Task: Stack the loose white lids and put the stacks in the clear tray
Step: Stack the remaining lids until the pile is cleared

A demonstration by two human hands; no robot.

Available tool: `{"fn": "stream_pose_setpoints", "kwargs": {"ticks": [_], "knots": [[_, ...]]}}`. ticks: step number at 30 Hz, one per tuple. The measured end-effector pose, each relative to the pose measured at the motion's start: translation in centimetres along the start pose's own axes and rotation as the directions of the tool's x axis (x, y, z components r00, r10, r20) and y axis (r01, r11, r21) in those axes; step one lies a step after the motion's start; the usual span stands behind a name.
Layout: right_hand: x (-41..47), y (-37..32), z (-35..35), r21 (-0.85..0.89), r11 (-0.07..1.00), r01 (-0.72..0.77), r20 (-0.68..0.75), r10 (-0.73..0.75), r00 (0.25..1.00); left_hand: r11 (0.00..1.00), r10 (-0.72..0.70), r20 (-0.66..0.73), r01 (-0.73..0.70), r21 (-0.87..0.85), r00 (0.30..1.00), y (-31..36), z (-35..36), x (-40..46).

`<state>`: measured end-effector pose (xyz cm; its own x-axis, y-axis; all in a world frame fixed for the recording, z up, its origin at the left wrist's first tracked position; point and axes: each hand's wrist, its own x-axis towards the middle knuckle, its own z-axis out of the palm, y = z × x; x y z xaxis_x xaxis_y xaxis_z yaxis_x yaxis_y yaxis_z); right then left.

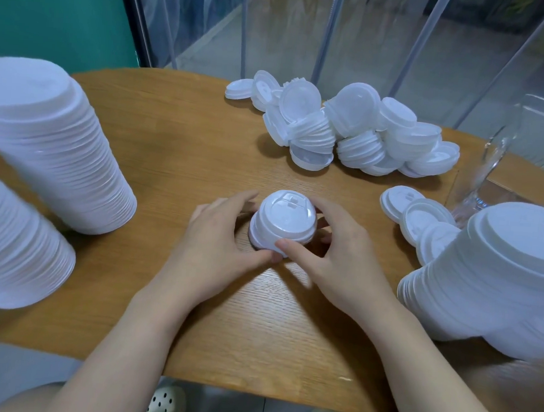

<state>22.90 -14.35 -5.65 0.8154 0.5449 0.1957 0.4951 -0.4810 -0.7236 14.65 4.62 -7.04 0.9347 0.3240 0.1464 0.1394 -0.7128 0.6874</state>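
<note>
Both hands met around a short stack of white lids (283, 227) that stood on the wooden table (178, 157) in front of me. My left hand (222, 234) curled its fingers round the stack's left side, thumb at the base. My right hand (334, 250) cupped the right side, thumb pressed on the lower rim. Loose lids (347, 131) lay heaped beyond, and the clear tray (493, 173) stood at the table's right edge.
</note>
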Motion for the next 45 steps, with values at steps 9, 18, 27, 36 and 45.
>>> {"fn": "stream_pose_setpoints", "kwargs": {"ticks": [9, 18, 27, 36, 45], "knots": [[0.1, -0.1, -0.2, -0.069, 0.997, 0.046, 0.108, -0.038, 0.993, 1.0, 0.005, 0.017, -0.004, -0.027, 1.0, 1.0, -0.4, -0.2], [0.6, -0.4, -0.1, -0.085, 0.995, 0.043, 0.157, -0.03, 0.987, 0.997, 0.076, -0.026, -0.076, -0.025, 0.997, 0.6, -0.3, 0.1], [9.2, -1.4, -0.3, -0.073, 0.997, 0.003, -0.158, -0.014, 0.987, 0.999, 0.047, -0.042, -0.047, -0.011, 0.998, -0.4, 0.1, 0.7], [18.9, -3.0, 3.1, -0.353, 0.931, -0.093, -0.152, 0.041, 0.988, 0.996, 0.051, -0.052, -0.055, -0.069, 0.997, -1.9, 0.2, 0.8], [17.5, -4.2, 1.7, -0.182, 0.982, -0.046, -0.241, 0.001, 0.97, 0.998, 0.065, -0.083, -0.067, -0.015, 0.994, -1.8, 0.3, 1.0]]}}
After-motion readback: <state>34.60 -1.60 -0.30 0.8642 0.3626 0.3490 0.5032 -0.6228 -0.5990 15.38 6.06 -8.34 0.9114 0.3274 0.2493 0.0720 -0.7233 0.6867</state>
